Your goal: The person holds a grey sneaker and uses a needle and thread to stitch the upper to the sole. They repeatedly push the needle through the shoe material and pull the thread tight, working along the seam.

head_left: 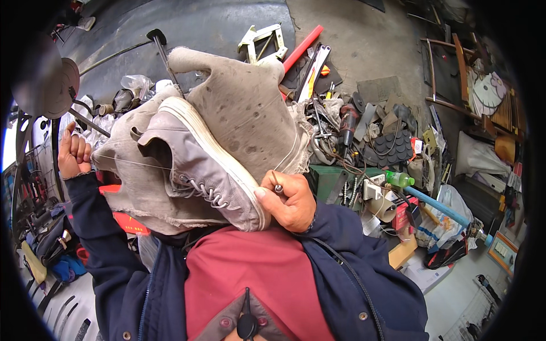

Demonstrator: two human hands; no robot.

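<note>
A grey lace-up shoe [213, 165] with a white sole lies on its side on a worn, spotted grey cloth [239, 108] over my lap. My right hand [290, 204] is closed at the shoe's toe, thumb pressing the sole edge, gripping it and a small metal tool [277, 188], mostly hidden in my fingers. At the far left, my left hand [74, 149] is raised with curled fingers, holding a thin pale thread [131, 162] that stretches across to the shoe's opening.
A cluttered pile of tools [347, 125], cables and a green bottle [398, 178] fills the right side, beside a blue pipe [438, 207]. A metal stand [60, 85] is at upper left. Behind lie a red tube [304, 45], dark mat [119, 34] and wooden frames [459, 68].
</note>
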